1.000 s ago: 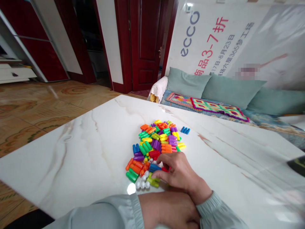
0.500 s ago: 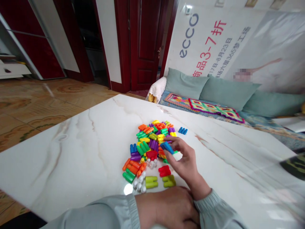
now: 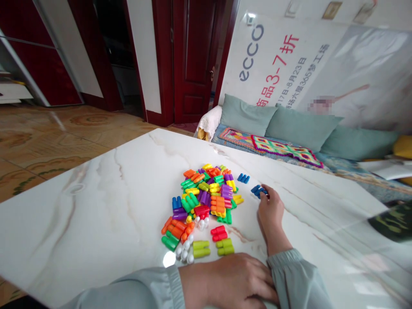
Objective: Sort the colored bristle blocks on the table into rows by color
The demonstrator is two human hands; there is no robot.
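Observation:
My right hand (image 3: 271, 209) is at the right of the pile, its thumb and fingertips closed on a blue toy building block (image 3: 256, 190) made of joined round-ended tubes. That block is at the tabletop; I cannot tell whether it rests there. Just beyond it to the left lies another blue block (image 3: 243, 178). My left hand (image 3: 236, 274) lies at the near edge, palm down, its fingers stretched out to the right against my right sleeve. Near it are two lime-green blocks (image 3: 201, 249), a red block (image 3: 219, 233) and several white round-ended pieces (image 3: 185, 252).
A heap of mixed coloured blocks (image 3: 204, 197) covers the middle of the white marble-patterned table (image 3: 106, 201). Behind the table stands a sofa with green cushions (image 3: 246, 115). A camouflage-patterned item (image 3: 394, 221) shows at the right edge.
My right hand has moved right and away from me, carrying the blue block from above the pile to beside the other blue block. The left hand's fingers have straightened somewhat.

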